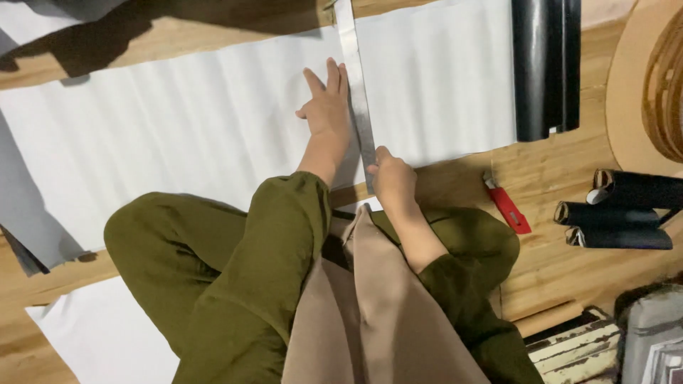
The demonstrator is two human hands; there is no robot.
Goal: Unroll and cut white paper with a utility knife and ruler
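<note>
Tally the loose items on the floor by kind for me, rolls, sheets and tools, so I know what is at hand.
Small black rolls: 3
Large black roll: 1
White sheets: 2
Metal ruler: 1, under the left hand and right hand
Red utility knife: 1
Total: 8

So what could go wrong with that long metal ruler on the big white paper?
The long flat metal ruler could slide, because only the left hand presses beside it while the right hand grips its near end. The wide white paper sheet looks wavy, so it might crease or shift under the ruler. The red utility knife lies on the wooden floor close to the knee, where it could get bumped.
</note>
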